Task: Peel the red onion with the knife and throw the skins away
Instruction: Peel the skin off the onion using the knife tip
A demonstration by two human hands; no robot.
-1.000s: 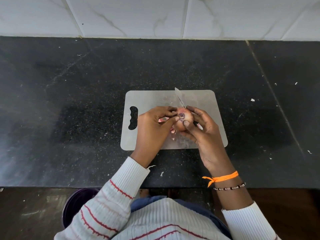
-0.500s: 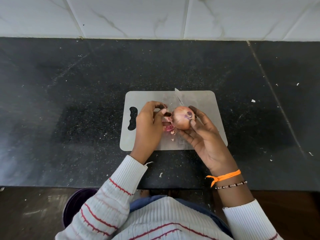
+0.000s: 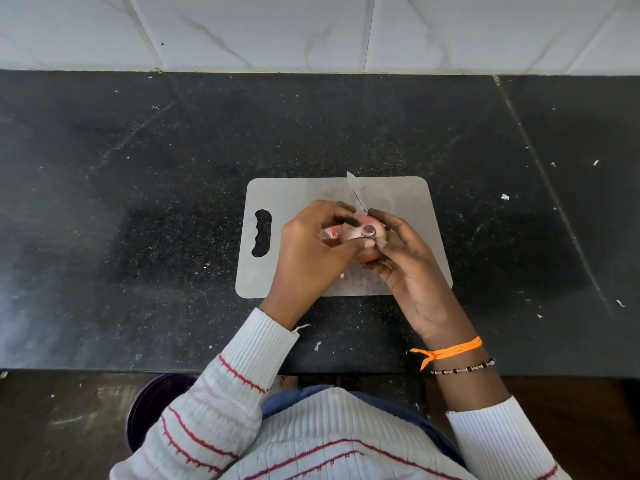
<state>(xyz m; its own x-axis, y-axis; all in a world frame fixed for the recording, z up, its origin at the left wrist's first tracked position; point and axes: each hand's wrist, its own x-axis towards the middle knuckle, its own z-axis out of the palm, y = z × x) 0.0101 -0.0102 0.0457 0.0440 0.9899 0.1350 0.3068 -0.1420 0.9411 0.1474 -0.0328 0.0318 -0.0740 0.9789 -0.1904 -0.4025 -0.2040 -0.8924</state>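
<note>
The red onion (image 3: 366, 233), with its dark cut end facing up, is held over the grey cutting board (image 3: 298, 195). My right hand (image 3: 412, 268) cradles it from the right and below. My left hand (image 3: 311, 251) closes on it from the left, thumb across the onion and fingertips pinching its skin. A loose pink piece of skin (image 3: 329, 233) shows under my left fingers. The knife blade (image 3: 355, 190) points away past my fingers over the board. Its handle is hidden under my hands.
The board lies on a black stone counter (image 3: 138, 202) flecked with small white scraps, against a white tiled wall (image 3: 311, 29). A dark purple bin (image 3: 152, 407) stands on the floor below the counter edge, by my left sleeve.
Half a second ago my left hand was drawn off to the left with skin between its fingers. It has come back onto the onion. The knife blade has stayed put.
</note>
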